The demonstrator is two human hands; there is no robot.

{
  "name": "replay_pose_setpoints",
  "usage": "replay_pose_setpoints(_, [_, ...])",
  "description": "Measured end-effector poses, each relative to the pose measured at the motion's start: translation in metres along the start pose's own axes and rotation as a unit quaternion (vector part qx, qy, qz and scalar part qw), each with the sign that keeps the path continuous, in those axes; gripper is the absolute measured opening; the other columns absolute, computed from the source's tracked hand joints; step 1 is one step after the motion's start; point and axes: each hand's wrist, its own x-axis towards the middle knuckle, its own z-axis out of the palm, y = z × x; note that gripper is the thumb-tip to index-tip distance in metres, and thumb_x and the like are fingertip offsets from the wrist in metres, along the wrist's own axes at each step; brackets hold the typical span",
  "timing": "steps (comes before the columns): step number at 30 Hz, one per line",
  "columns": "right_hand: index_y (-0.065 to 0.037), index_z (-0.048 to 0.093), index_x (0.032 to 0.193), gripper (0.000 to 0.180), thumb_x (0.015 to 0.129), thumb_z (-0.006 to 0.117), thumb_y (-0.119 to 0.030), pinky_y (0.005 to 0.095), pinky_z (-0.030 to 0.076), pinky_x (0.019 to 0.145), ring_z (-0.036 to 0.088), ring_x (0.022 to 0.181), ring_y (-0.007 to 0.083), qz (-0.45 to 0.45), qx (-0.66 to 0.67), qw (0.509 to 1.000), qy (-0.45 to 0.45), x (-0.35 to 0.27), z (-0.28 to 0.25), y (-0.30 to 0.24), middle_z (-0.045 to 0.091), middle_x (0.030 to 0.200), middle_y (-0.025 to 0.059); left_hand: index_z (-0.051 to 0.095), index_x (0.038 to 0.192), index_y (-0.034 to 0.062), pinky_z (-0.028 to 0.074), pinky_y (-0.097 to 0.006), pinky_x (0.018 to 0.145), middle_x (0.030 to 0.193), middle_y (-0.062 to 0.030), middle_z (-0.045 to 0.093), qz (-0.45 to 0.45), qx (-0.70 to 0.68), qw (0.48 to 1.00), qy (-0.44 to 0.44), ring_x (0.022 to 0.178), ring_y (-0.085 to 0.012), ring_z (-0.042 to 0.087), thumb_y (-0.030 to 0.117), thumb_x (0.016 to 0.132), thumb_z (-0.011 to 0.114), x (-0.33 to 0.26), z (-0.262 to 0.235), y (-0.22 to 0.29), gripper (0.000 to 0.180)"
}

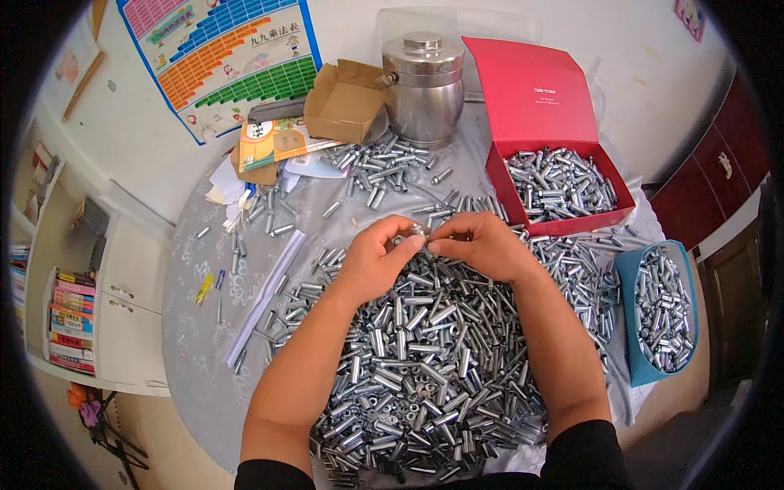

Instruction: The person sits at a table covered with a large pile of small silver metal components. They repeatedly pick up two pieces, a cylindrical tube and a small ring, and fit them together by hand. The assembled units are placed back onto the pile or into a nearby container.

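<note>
Over a big heap of metal sleeves, bolts, washers and nuts (425, 351), my two hands meet near the middle of the table. My left hand (371, 261) is closed, with thumb and forefinger pinching a small shiny metal fastener (418, 231); its exact kind is mostly hidden by the fingers. My right hand (486, 247) is closed too, thumb and fingertips pressed together right beside that fastener. Whatever sits between the right fingertips is too small and covered to make out.
A red box (572, 220) of anchor bolts stands open at the back right, with a blue bin (633, 327) of more at the right edge. Behind are a steel canister (423, 98) and a cardboard box (343, 102). A white strip (265, 298) borders the heap's left.
</note>
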Motion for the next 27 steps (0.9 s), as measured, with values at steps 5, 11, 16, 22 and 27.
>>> replay_pose_setpoints(5, [0.003,0.07,0.09,0.022,0.091,0.07,-0.02,0.0245,0.045,0.06,0.057,0.067,0.0058,0.056,-0.012,0.994,0.089,0.002,-0.001,-0.011,0.067,0.073,0.0013,0.061,0.11,0.0009,0.051,-0.026,0.074,0.096,-0.005,0.067,0.03,0.002,0.999,0.019,0.082,-0.0098,0.062,0.012,0.093,0.064,-0.006,-0.002,0.001,0.02])
replay_pose_setpoints(11, [0.002,0.07,0.09,0.024,0.092,0.07,-0.023,0.0244,0.046,0.061,0.057,0.067,0.0059,0.01,0.013,0.999,0.039,-0.001,0.001,-0.012,0.066,0.071,0.0014,0.067,0.1,0.0002,0.051,-0.026,0.068,0.093,-0.0064,0.068,0.1,0.101,0.99,0.0,0.078,-0.012,0.063,0.007,0.086,0.072,-0.012,-0.002,0.021,0.017])
replay_pose_setpoints(16, [0.001,0.07,0.087,0.023,0.093,0.068,-0.021,0.0249,0.046,0.061,0.057,0.067,0.0066,0.019,-0.014,1.0,-0.019,-0.004,0.002,-0.018,0.066,0.072,0.0017,0.069,0.097,0.0005,0.052,-0.025,0.07,0.095,-0.0076,0.068,0.139,0.146,0.98,0.0,0.08,-0.0133,0.064,0.007,0.082,0.075,-0.014,-0.002,0.027,0.017])
replay_pose_setpoints(22, [-0.001,0.069,0.089,0.024,0.095,0.065,-0.024,0.023,0.044,0.052,0.055,0.06,0.0059,0.08,0.01,0.997,-0.019,-0.006,0.001,-0.026,0.068,0.074,0.0011,0.07,0.104,0.001,0.055,-0.026,0.073,0.097,-0.0073,0.068,0.095,0.074,0.991,0.051,0.087,-0.0137,0.066,0.004,0.084,0.073,-0.02,0.003,0.025,0.021])
replay_pose_setpoints(27, [0.0,0.068,0.092,0.028,0.098,0.061,-0.027,0.0222,0.043,0.049,0.053,0.057,0.0056,0.046,0.06,0.997,0.016,-0.007,0.001,-0.029,0.068,0.074,0.0017,0.069,0.107,0.0002,0.055,-0.026,0.071,0.096,-0.0081,0.069,0.064,0.072,0.994,0.046,0.082,-0.0131,0.067,0.003,0.085,0.071,-0.023,-0.004,0.035,0.022])
